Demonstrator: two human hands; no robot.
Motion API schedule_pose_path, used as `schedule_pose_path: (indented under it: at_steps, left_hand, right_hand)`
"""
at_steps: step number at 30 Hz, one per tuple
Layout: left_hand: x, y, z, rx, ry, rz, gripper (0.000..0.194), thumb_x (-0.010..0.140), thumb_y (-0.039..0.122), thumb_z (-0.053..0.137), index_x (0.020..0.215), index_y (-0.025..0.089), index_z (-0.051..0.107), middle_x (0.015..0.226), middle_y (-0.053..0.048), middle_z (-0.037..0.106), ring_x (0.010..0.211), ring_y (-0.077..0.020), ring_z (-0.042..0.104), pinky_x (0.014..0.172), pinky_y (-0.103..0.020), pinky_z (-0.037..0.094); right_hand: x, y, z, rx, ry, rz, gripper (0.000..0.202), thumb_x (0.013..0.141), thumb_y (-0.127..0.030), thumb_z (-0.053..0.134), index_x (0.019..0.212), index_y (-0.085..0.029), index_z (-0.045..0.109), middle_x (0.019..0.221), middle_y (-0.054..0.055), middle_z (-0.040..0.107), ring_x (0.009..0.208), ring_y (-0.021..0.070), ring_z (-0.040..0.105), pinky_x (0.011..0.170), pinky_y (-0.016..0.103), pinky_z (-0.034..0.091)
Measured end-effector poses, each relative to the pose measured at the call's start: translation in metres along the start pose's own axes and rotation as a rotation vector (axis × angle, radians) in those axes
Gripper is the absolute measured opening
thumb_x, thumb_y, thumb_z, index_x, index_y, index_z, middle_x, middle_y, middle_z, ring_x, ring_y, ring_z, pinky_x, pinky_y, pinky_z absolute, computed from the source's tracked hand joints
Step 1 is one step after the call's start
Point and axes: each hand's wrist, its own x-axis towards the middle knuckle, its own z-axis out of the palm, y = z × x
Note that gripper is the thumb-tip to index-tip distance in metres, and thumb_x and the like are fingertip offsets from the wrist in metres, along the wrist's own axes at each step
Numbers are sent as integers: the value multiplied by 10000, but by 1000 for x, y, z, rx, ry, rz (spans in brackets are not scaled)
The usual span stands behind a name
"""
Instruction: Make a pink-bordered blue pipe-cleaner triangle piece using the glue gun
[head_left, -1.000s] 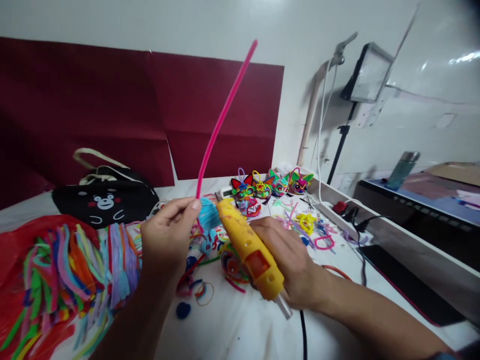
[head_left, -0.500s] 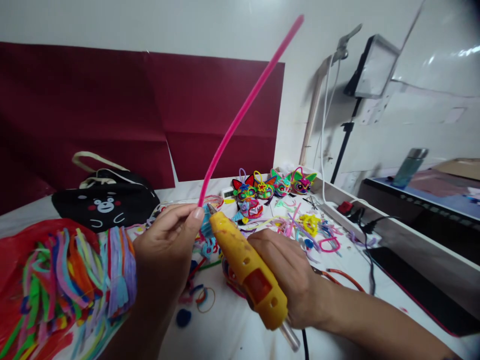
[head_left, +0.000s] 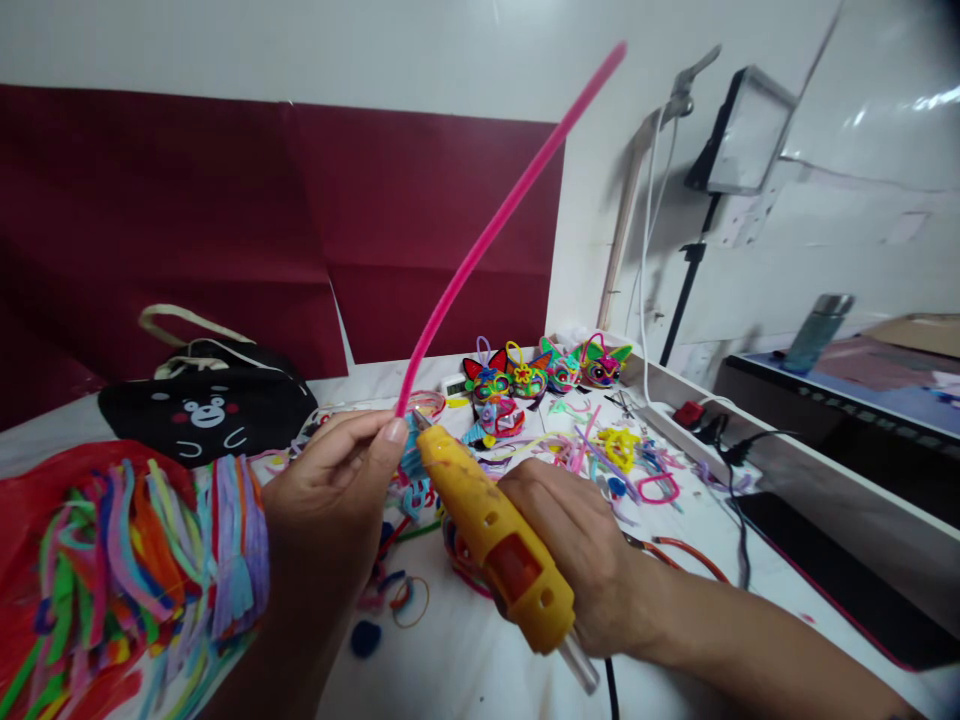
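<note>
Pinched between the thumb and fingers of my left hand (head_left: 349, 465) is a long pink pipe cleaner (head_left: 491, 235), which bends up and to the right. A piece of blue craft material (head_left: 412, 462) shows just behind the fingertips; whether the hand holds it too, I cannot tell. My right hand (head_left: 574, 545) is wrapped round a yellow hot glue gun (head_left: 495, 535) with a clear glue stick at its rear. The gun's nozzle is close to the pipe cleaner's lower end, and actual contact is unclear. Part of a colourful craft piece (head_left: 456, 548) shows beneath the gun.
Bundled colourful pipe cleaners (head_left: 240, 540) lie on a red bag (head_left: 30, 500) at left, before a black bag (head_left: 247, 400). Several finished cat-face crafts (head_left: 525, 378) stand at the back. Orange-handled pliers (head_left: 675, 550), a power strip (head_left: 705, 440) and a lamp (head_left: 750, 130) are at right.
The top of the pink pipe cleaner has swung a little to the right and down. Both hands keep nearly the same place, and the glue gun stays by its lower end.
</note>
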Motion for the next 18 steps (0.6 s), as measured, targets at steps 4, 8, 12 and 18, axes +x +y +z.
schedule_pose_path:
  at_steps: [4,8,12,18]
  left_hand:
    - [-1,-1,1,-23,57,5,65,756,330,693,777,289,739,845,17,716,846,-202,685,791,-310,560]
    - [0,-2,1,-55,52,18,63,759,331,699,786,293,741,842,24,712,841,-193,686,804,-294,554]
    - [0,3,0,-28,64,14,60,756,313,690,772,279,737,805,20,709,823,-189,685,767,-277,556]
    - [2,0,0,-60,76,59,46,767,294,694,771,269,732,793,37,702,797,-153,674,732,-230,543]
  right_hand:
    - [0,0,-1,13,9,-4,273,955,-365,402,803,-164,506,654,53,529,590,168,462,506,306,366]
    - [0,1,-1,7,13,-11,250,942,-343,422,767,-177,487,638,43,509,577,165,448,503,305,338]
    - [-2,1,-1,-5,11,-11,231,930,-331,438,762,-179,482,639,36,499,571,163,444,503,303,326]
    - [-2,0,1,-10,27,-15,216,930,-321,444,764,-184,464,635,21,467,566,157,417,498,298,287]
